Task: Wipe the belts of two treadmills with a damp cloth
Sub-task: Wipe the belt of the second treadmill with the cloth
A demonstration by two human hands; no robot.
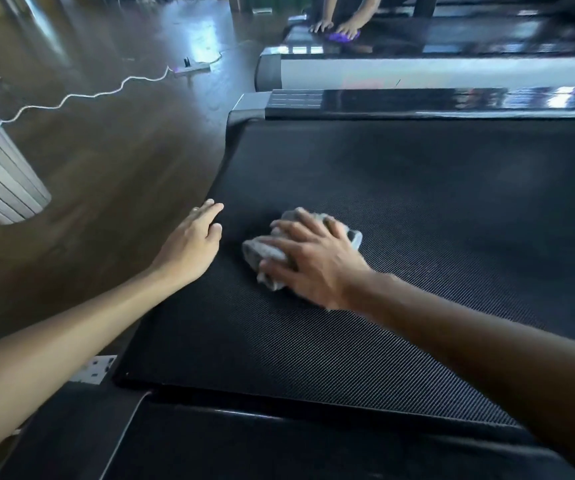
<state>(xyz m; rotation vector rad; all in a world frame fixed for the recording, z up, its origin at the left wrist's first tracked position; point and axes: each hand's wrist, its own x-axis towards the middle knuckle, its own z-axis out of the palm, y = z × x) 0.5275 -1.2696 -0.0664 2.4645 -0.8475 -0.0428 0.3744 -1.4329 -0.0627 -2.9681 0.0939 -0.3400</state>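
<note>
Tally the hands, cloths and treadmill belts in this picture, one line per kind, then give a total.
Hands: 4 (left hand, right hand, another person's hands)
Cloths: 2 (grey cloth under the right hand, purple cloth)
Treadmill belts: 2 (near belt, far belt)
Total: 8

Dim indoors; daylight from about 11 o'clock lays pale blue glare on the glossy floor (196, 39) and the side rails (452, 105). The belt (417, 202) reads dark, weave sharp at centre. Edges smear and bend toward 9 and 3 o'clock; the right hand (313, 258) is slightly blurred
</note>
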